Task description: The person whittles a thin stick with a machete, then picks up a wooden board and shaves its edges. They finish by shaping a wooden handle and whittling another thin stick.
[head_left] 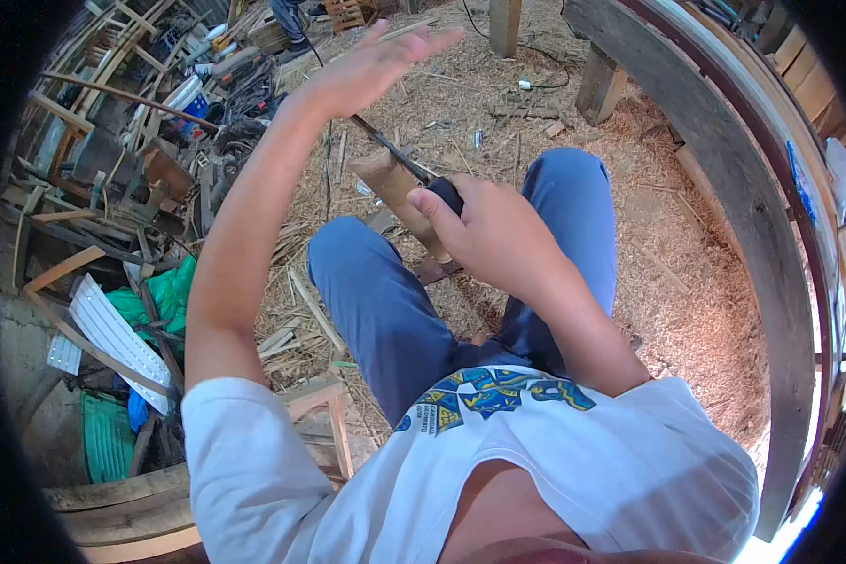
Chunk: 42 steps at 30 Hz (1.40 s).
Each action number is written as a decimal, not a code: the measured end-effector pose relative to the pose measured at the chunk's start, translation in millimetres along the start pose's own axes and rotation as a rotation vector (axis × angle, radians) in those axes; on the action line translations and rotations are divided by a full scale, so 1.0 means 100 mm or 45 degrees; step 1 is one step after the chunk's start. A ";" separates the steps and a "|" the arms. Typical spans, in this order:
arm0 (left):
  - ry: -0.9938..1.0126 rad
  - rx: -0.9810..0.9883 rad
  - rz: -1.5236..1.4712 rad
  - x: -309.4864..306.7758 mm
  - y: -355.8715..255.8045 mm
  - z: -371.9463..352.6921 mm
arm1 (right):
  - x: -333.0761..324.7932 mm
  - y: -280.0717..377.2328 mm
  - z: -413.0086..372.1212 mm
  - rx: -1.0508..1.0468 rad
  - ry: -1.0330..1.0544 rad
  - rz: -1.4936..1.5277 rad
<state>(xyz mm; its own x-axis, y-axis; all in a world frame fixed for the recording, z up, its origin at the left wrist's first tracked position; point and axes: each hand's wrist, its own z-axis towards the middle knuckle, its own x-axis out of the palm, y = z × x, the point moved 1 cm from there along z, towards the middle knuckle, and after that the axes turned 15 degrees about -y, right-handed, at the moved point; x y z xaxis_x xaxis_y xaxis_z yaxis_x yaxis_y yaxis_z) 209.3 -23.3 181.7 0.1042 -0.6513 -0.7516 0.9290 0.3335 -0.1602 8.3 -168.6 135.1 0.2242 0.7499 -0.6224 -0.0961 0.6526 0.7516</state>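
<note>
My right hand is closed round the black handle of a long thin dark tool, in front of my knees. The tool's narrow shaft points up and left, passing over a curved brown piece that stands between my knees. My left hand is raised at the upper left with its fingers stretched out, holding nothing. The far end of the shaft runs up close to my left wrist; whether they touch cannot be made out.
Wood shavings and sticks cover the ground. A long timber beam curves along the right, with wooden posts beside it. Scrap, a white bucket and green sheeting lie left. Another person's leg shows at the top.
</note>
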 end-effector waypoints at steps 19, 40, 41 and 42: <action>0.072 -0.745 -0.263 -0.39 -0.31 -0.52 | 0.26 0.04 -0.42 -0.115 0.120 0.148; 0.054 -0.785 0.009 -0.45 -0.07 -0.97 | 0.29 0.00 -0.27 -0.124 0.364 0.177; 0.046 -0.782 0.004 -0.44 -0.07 -0.98 | 0.29 0.00 -0.26 -0.121 0.367 0.190; 0.039 -0.778 -0.001 -0.43 -0.08 -0.98 | 0.28 -0.01 -0.25 -0.114 0.374 0.203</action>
<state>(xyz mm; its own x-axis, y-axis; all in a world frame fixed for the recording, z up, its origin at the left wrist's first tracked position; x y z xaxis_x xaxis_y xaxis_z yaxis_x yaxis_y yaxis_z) 162.9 69.4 152.5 0.0852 -0.6348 -0.7680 0.5562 0.6698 -0.4919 -9.4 -145.1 111.6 -0.0877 0.8340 -0.5448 -0.1949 0.5220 0.8304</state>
